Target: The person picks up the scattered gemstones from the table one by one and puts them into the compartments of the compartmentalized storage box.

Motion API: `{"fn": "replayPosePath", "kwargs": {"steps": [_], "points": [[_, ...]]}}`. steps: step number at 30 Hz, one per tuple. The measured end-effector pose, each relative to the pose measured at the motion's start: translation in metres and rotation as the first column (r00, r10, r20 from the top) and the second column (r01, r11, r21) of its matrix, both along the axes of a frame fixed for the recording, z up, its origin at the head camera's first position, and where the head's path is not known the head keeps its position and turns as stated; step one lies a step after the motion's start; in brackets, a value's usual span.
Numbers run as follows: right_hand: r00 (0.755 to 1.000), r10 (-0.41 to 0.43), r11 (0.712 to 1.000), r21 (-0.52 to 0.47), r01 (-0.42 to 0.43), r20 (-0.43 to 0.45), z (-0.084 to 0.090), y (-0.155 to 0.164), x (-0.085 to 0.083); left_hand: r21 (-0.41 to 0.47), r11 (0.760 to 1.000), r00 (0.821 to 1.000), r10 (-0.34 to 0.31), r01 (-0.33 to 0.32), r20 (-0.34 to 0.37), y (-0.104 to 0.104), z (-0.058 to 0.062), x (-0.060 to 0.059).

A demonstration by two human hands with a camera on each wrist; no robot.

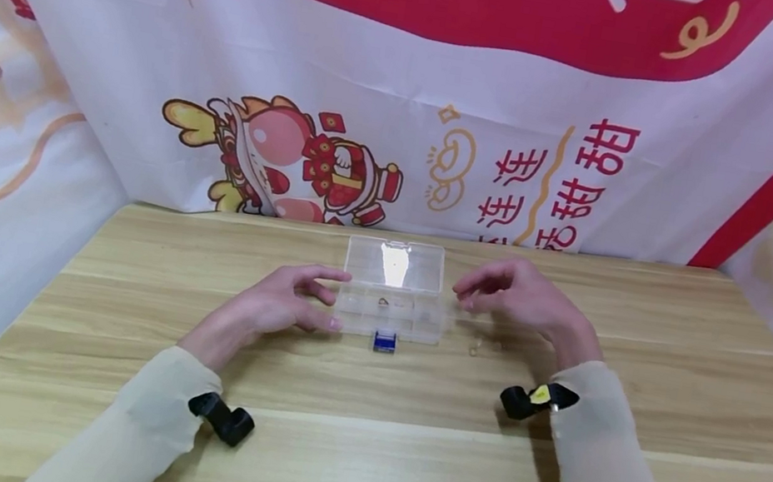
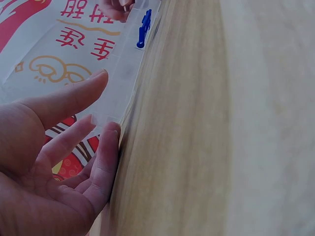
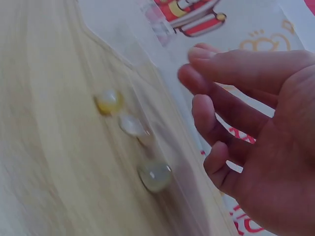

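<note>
Both cream-sleeved forearms lay nearest, over the wooden table (image 1: 645,333). Left hand (image 1: 286,301) rested relaxed, fingertips touching the clear plastic compartment box (image 1: 392,288) at its left end. Right hand (image 1: 522,296) hovered loosely curled, holding nothing, just right of the box, above three small pale glass beads (image 3: 132,125).

clear plastic box (image 1: 392,288) with blue clasp (image 1: 384,341), pale yellowish beads (image 3: 132,125), light wood-grain table (image 1: 355,438).
</note>
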State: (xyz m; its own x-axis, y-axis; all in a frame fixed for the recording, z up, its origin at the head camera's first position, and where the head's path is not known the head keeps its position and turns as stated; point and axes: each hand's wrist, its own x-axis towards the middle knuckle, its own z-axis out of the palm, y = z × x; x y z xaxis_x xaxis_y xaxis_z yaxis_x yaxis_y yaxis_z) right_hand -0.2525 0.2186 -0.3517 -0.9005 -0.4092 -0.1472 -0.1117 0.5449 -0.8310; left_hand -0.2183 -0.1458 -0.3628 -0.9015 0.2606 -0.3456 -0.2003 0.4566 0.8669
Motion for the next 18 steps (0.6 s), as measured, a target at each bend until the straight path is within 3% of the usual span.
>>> {"fn": "replayPosePath", "kwargs": {"steps": [14, 18], "points": [[0.989, 0.074, 0.997, 0.021, -0.078, 0.129, -0.007, 0.025, 0.002, -0.002, 1.0, 1.0, 0.004, -0.004, -0.001, 0.001, 0.002, 0.001], [0.987, 0.096, 0.995, 0.026, -0.1, 0.128, -0.008, 0.027, 0.001, -0.006, 1.0, 1.0, 0.005, -0.005, 0.0, 0.001, 0.002, 0.001]]}}
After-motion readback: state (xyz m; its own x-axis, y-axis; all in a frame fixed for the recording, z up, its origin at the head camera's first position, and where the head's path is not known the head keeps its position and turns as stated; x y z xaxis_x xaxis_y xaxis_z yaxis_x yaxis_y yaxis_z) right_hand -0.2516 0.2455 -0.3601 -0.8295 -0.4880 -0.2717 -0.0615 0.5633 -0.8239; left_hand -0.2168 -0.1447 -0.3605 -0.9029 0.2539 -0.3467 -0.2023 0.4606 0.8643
